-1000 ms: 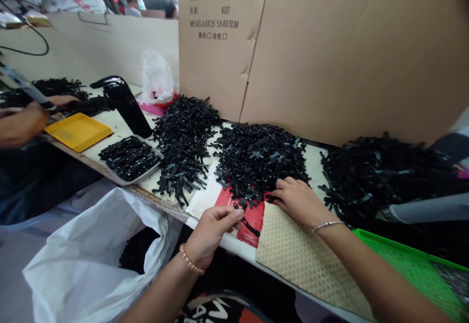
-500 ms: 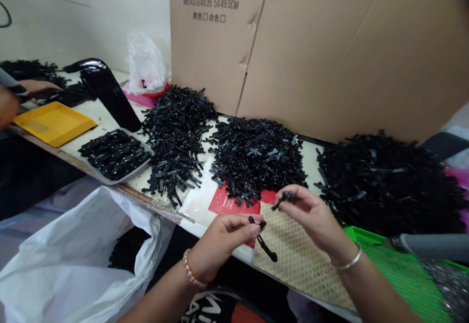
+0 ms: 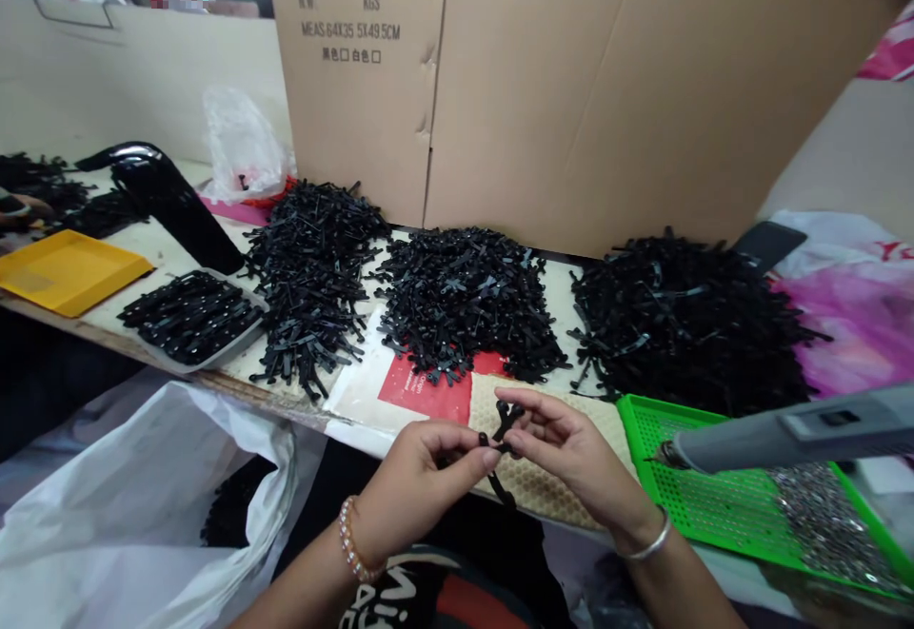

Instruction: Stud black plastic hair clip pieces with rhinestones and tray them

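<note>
My left hand point(image 3: 435, 462) pinches a slim black plastic piece point(image 3: 502, 489) with rounded ends, which hangs down past the thumb. Close against it, my right hand point(image 3: 564, 439) grips a second black piece point(image 3: 506, 415) between thumb and fingertips. The two pieces meet or overlap between my fingertips; whether they are joined I cannot tell. Both hands are over a cream textured mat point(image 3: 571, 491) at the bench's front edge. Behind them lies a middle pile of small black parts point(image 3: 471, 301).
More black parts lie in a left pile point(image 3: 314, 267) and a right pile point(image 3: 685, 324). A grey electric screwdriver point(image 3: 778, 434) extends over a green basket point(image 3: 714, 505) with small metal pieces. Leftward are a filled tray point(image 3: 192, 315) and a yellow tray point(image 3: 71, 272). A large carton point(image 3: 514, 87) stands behind.
My right hand has come in to my left, bringing its black piece against the other. The view has turned right, showing more of the screwdriver and green basket.
</note>
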{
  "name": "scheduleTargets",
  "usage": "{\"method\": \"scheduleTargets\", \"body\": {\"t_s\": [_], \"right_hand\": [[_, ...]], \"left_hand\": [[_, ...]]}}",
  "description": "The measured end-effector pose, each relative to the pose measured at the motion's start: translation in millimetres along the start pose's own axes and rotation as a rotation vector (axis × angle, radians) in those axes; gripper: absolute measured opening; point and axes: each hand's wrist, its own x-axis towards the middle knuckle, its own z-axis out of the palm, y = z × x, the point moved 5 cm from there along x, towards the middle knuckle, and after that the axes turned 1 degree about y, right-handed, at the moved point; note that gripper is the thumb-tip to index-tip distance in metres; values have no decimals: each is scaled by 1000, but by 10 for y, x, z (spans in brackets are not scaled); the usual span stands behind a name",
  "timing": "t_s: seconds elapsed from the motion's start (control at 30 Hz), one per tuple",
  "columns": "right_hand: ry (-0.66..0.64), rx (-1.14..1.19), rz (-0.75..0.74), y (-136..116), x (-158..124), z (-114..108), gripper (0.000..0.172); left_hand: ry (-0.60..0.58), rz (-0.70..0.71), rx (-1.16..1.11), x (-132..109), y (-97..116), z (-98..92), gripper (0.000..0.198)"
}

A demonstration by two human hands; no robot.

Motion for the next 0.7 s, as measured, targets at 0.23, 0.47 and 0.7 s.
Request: {"method": "scheduleTargets", "body": {"t_s": [0.23, 0.47, 0.7], "right_hand": [[-97, 69, -16, -4, -49, -10, 28], [-349, 53, -119, -84, -105, 24, 15], [-17, 291, 109, 177, -117, 63, 44]], "left_hand": [[-288, -322, -584, -74, -167, 128, 25], [-360, -361, -653, -72, -235, 245, 26], [-57, -186, -530, 10, -202, 186, 35]]}}
